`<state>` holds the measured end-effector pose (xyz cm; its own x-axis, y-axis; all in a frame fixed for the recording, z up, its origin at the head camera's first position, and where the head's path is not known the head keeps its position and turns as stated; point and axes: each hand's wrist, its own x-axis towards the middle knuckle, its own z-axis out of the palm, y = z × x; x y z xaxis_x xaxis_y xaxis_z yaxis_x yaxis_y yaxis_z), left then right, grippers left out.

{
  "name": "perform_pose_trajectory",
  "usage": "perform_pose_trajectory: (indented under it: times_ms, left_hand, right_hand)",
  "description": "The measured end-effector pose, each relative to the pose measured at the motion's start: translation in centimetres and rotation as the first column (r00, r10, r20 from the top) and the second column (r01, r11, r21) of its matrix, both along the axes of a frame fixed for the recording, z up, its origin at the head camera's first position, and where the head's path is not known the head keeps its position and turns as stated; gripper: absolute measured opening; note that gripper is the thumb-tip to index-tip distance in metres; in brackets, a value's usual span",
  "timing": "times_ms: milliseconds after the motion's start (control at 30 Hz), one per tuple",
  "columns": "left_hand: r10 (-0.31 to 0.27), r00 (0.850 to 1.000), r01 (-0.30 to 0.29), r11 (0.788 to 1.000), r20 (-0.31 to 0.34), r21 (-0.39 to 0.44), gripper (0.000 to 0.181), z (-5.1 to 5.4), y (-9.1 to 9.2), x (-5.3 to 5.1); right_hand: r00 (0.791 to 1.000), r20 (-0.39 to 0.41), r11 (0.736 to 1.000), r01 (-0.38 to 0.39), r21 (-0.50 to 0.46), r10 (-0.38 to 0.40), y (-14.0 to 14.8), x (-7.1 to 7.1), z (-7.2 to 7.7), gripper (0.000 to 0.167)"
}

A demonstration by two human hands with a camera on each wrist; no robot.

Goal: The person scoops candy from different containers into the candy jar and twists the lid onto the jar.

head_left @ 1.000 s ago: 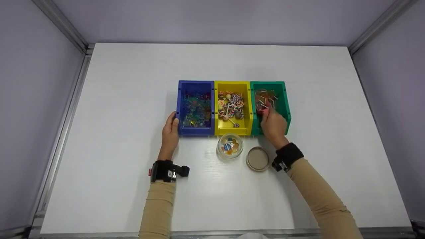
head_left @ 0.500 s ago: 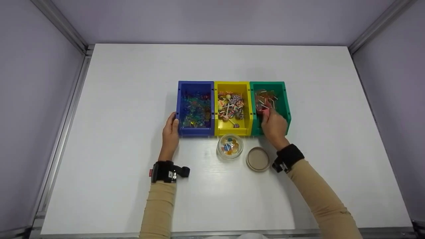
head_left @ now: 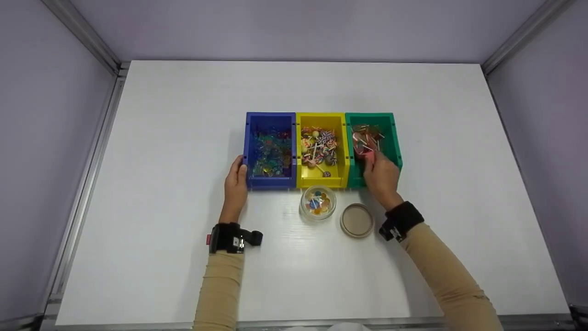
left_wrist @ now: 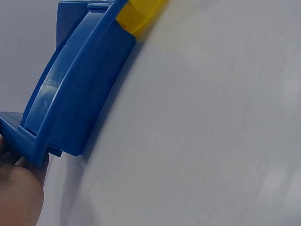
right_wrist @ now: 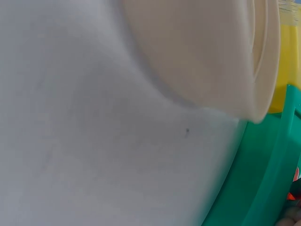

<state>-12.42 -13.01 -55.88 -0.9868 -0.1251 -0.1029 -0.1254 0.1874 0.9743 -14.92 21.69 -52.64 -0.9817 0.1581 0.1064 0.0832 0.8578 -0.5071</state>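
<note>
Three joined bins stand in a row: a blue bin (head_left: 271, 183) with clear coloured pieces, a yellow bin (head_left: 321, 182) with small lollipops, and a green bin (head_left: 396, 138) with pinkish stick pieces. The left hand (head_left: 235, 191) rests against the blue bin's left side near its front corner; in the left wrist view the hand (left_wrist: 21, 193) touches the blue bin (left_wrist: 80, 80). Reaching into the green bin, the right hand (head_left: 382, 179) pinches something pink (head_left: 369, 156) between thumb and fingers. In the right wrist view only bits of fingers show beside the green bin (right_wrist: 263, 169).
An open glass jar (head_left: 318, 203) holding coloured pieces stands in front of the yellow bin. Right of it lies a round beige lid (head_left: 357, 220), large in the right wrist view. A white table (head_left: 294, 285) lies beneath, with pale walls around three sides.
The right hand has shifted slightly right and towards the person, with the pink thing still between its fingers. The left hand has hardly moved.
</note>
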Motion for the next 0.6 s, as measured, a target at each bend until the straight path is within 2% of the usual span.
perform_pose_trajectory:
  times_ms: [133,600]
  left_hand:
    - [0.002,1.000,-0.002,1.000,0.004,-0.001,0.048,0.12,0.02,0.03]
    - [0.012,1.000,-0.012,1.000,0.002,0.014,0.048,0.03,-0.02,-0.02]
  right_hand:
    - [1.000,-0.021,1.000,-0.008,0.003,0.008,0.12,0.15,-0.07,0.034]
    - [1.000,-0.011,0.999,-0.002,-0.033,0.002,0.59,0.65,-0.12,0.033]
